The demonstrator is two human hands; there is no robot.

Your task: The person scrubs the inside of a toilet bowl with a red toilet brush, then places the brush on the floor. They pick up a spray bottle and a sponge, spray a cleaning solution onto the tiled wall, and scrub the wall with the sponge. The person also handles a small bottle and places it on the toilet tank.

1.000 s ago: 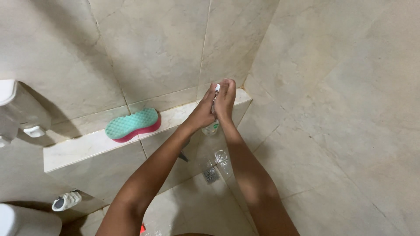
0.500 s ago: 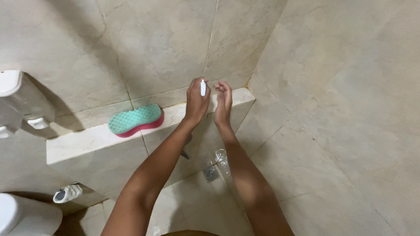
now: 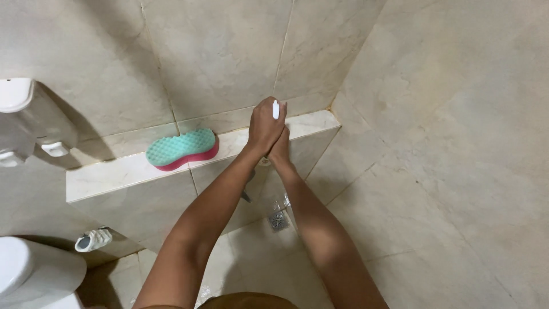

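At frame centre we see the left hand (image 3: 264, 127) closed around a small white tube (image 3: 275, 109) above the ledge (image 3: 114, 174); right hand (image 3: 280, 146) tucked beneath, grip unclear. Teal-and-pink sponge (image 3: 182, 149) lies left of them
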